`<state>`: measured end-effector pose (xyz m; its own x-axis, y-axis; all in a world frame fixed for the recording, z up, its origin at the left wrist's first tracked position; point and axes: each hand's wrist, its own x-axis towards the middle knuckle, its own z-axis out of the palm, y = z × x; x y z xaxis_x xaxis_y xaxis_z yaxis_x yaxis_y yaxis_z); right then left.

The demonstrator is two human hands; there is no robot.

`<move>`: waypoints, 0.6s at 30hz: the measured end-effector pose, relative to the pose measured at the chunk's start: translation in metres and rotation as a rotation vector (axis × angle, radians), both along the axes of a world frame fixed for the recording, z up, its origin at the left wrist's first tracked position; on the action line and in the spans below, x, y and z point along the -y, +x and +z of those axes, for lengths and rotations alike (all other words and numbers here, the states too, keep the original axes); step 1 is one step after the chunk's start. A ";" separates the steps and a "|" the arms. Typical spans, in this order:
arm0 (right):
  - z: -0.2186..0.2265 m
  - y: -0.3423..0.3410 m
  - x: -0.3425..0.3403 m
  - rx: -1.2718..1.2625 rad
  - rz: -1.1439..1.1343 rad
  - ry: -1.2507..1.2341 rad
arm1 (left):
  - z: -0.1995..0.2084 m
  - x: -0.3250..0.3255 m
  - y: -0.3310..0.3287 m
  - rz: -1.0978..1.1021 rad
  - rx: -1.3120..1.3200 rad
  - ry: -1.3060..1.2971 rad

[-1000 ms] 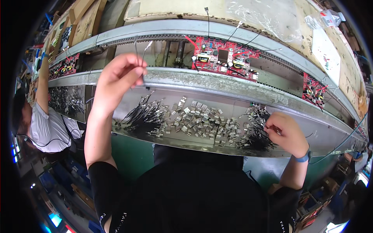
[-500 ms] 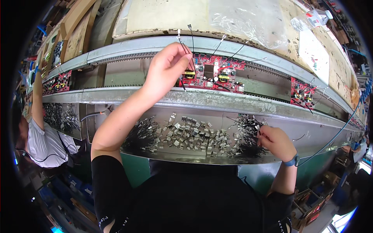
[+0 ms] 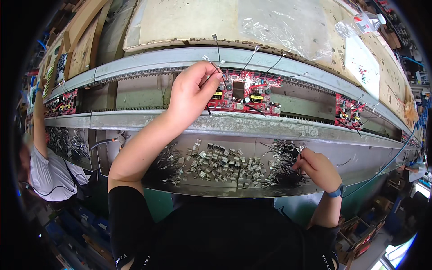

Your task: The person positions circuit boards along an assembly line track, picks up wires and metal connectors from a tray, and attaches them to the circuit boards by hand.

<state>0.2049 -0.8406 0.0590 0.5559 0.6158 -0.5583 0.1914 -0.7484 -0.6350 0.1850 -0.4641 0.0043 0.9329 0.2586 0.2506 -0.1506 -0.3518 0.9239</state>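
Seen from above, a person in a black shirt works at a long metal assembly line. The left hand [image 3: 191,92] is raised over a red circuit board [image 3: 245,92] that sits in the line's track; its thumb and fingers are pinched together on a thin black wire [image 3: 215,72] at the board's left end. More thin wires stick up from the board.

The right hand [image 3: 317,168], with a blue band at the wrist, rests lower down on the metal tray [image 3: 225,191] of the desk. Its fingers are closed on something in a pile of dark wire leads [image 3: 281,162]; what exactly it grips cannot be told.

Small grey metal parts [image 3: 220,164] lie scattered in the tray between the arms. Another red board [image 3: 348,114] sits farther right on the track. At far left, another person in a white shirt [image 3: 47,173] works at the same line.
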 end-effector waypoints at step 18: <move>-0.012 -0.021 0.006 0.209 -0.136 0.127 | 0.000 0.000 -0.002 0.068 -0.062 0.217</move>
